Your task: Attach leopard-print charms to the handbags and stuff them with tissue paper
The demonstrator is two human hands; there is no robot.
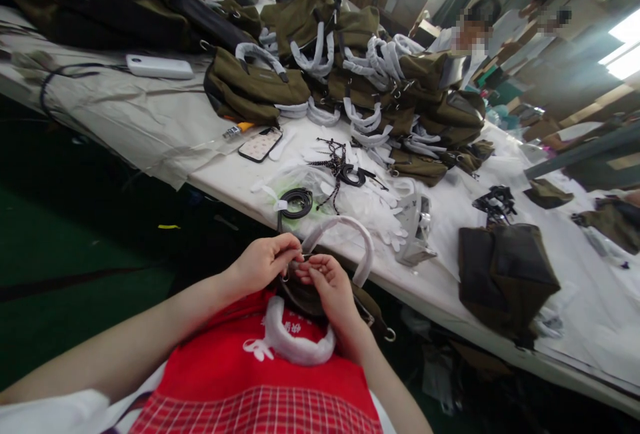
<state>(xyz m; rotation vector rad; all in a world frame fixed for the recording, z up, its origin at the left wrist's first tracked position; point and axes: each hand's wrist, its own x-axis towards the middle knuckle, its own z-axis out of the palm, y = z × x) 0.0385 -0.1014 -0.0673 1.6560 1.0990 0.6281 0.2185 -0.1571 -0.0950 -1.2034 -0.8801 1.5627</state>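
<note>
An olive handbag [306,299] rests on my lap against the table's front edge, mostly covered by my hands. Its two handles are wrapped in white padding: one wrapped handle [300,349] hangs down over my red apron [210,387], the other arches up past my right hand. My left hand [263,262] pinches with thumb and forefinger at the bag's top. Close beside it, fingertips nearly touching, my right hand [331,285] is curled in a pinch too. Something small and dark lies between them, too hidden to name. A metal clasp [390,335] dangles at the bag's right end.
On the white table [220,184] lie a coiled black strap [296,204], dark braided cords [336,164], a phone [261,145], an orange-handled cutter [239,129] and a tape dispenser [416,231]. Olive bags [257,87] are heaped behind. Another bag [507,281] stands right. People are in the background.
</note>
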